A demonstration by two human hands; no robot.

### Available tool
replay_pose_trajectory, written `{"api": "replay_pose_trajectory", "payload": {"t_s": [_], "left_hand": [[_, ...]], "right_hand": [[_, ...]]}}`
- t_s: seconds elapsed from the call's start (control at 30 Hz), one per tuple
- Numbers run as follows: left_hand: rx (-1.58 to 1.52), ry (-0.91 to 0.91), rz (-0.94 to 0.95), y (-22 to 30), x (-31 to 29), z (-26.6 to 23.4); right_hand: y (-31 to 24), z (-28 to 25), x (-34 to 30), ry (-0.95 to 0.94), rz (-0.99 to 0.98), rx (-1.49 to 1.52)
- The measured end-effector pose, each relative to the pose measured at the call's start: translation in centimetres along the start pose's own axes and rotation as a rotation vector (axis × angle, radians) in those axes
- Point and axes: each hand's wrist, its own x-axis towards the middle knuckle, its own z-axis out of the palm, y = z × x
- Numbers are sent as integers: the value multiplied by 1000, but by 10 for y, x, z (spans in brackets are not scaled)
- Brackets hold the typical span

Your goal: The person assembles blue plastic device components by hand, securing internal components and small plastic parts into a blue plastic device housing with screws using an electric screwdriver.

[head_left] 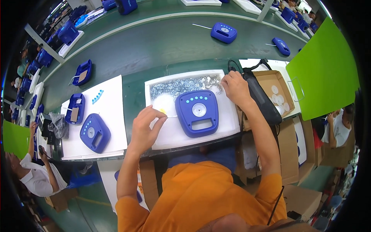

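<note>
A blue plastic housing lies face up in front of me, with a row of light-blue buttons, a round white dial and a handle opening. It rests on a white foam tray whose far part holds many small shiny metal pieces. My left hand is closed in a pinch beside a white round patch with a yellow spot; what sits between the fingertips is too small to tell. My right hand reaches to the tray's far right corner, fingers pinched together over the metal pieces, their tips hiding anything held.
Left, a white board carries another blue housing, an open blue shell and a light-blue button strip. Right are a black pouch, a cardboard box of white discs and a green panel. Co-workers sit both sides.
</note>
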Motion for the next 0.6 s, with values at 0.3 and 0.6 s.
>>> {"api": "replay_pose_trajectory", "payload": {"t_s": [0.3, 0.6], "left_hand": [[-36, -19, 1, 2, 3, 7], [-36, -35, -4, 1, 5, 10]], "right_hand": [[2, -3, 1, -79, 176, 323], [0, -4, 2, -103, 277, 432]]}}
